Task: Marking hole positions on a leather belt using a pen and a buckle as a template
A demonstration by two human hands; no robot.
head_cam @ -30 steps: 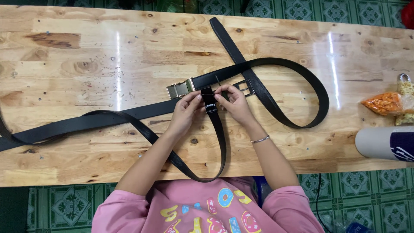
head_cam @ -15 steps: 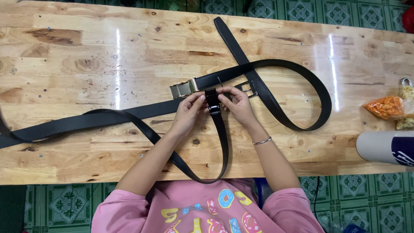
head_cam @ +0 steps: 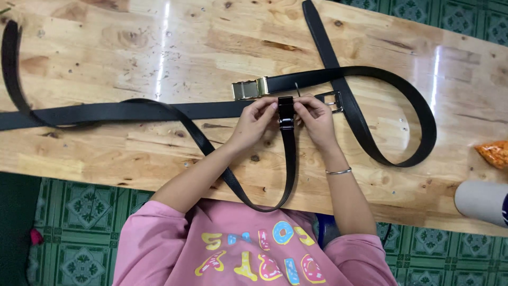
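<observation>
Worked at the middle of a long wooden table (head_cam: 106,47), nearer its near edge. Left hand (head_cam: 254,121) and right hand (head_cam: 316,119) close together, fingertips pinched on either side of a small black clasp (head_cam: 286,111) at the end of a black belt (head_cam: 288,159). Belt looped down from the clasp, past the near edge, then back up and off toward the left end. Second black belt (head_cam: 381,74) lay just beyond the hands, brass buckle (head_cam: 250,89) touching the surface, strap curving in a wide loop toward the right end. Thin silver bracelet (head_cam: 338,171) on the right wrist. Orange packet (head_cam: 495,153) and grey roll (head_cam: 479,201) near the right end.
</observation>
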